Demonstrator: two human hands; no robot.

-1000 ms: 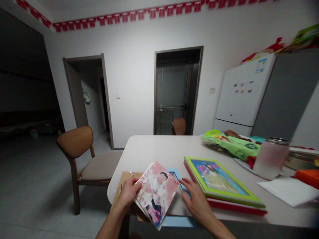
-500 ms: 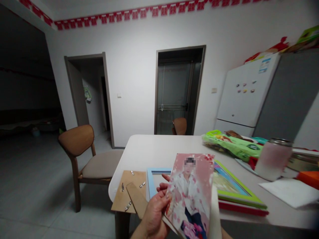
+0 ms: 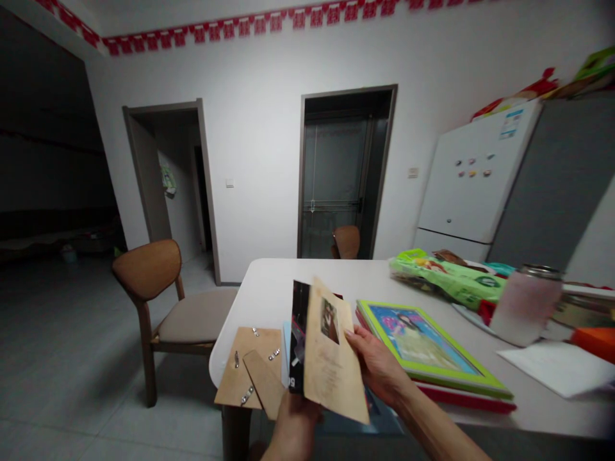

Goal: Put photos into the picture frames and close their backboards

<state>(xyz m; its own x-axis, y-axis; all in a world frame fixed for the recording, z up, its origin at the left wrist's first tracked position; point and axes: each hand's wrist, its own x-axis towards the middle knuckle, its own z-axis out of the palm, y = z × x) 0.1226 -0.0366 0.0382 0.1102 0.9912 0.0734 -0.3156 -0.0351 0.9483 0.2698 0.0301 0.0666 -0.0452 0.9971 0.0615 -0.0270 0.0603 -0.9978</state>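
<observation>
Both of my hands hold a small stack of prints upright over the near edge of the white table (image 3: 307, 282). The front sheet is a tan card (image 3: 331, 365) with a small portrait near its top; behind it a darker print (image 3: 298, 333) shows at the left. My left hand (image 3: 293, 429) grips the stack from below, fingers closed. My right hand (image 3: 377, 368) pinches the stack's right edge. Under the stack lies a light blue picture frame (image 3: 286, 339), mostly hidden. A brown frame backing board (image 3: 247, 374) with metal clips and a fold-out stand lies on the table to the left.
A green-framed picture (image 3: 423, 342) rests on a red frame at the right. Behind it are a green snack bag (image 3: 446, 278), a pink jar (image 3: 523, 304), white paper (image 3: 557, 365) and an orange box (image 3: 598, 339). A wooden chair (image 3: 163, 301) stands left; a fridge (image 3: 475, 182) back right.
The pink print of a figure was facing me in my left hand; now the stack is turned so a tan card faces me, and my right hand has come onto its right edge.
</observation>
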